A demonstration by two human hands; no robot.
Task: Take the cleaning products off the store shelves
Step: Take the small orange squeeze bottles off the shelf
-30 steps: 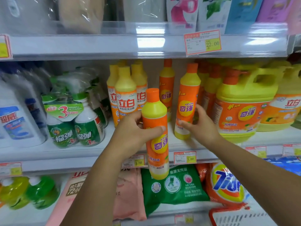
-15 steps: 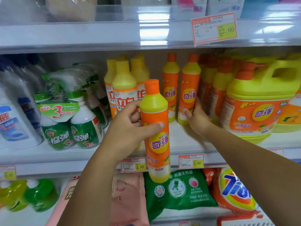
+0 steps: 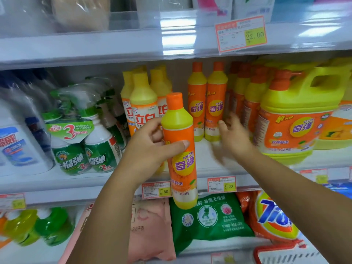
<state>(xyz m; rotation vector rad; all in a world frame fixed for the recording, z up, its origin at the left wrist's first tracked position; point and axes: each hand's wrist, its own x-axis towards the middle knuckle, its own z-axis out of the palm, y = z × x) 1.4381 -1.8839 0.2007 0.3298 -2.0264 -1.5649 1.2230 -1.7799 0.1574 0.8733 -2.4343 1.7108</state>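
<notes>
My left hand (image 3: 150,147) grips an orange and yellow detergent bottle (image 3: 181,149) upright in front of the middle shelf (image 3: 209,168). My right hand (image 3: 234,136) hovers over that shelf, blurred, fingers spread and empty, just right of two matching bottles (image 3: 207,103) that stand upright toward the back. More of the same bottles (image 3: 245,96) stand in a row behind my right hand.
Yellow bottles (image 3: 144,100) and green spray bottles (image 3: 85,141) stand to the left, a large yellow jug (image 3: 297,115) to the right. Bags of powder (image 3: 209,218) lie on the lower shelf. A red basket rim (image 3: 266,250) shows at the bottom right.
My right hand pushed a bottle back beside another one, let go of it and drew back a little. My left hand kept its bottle in place.
</notes>
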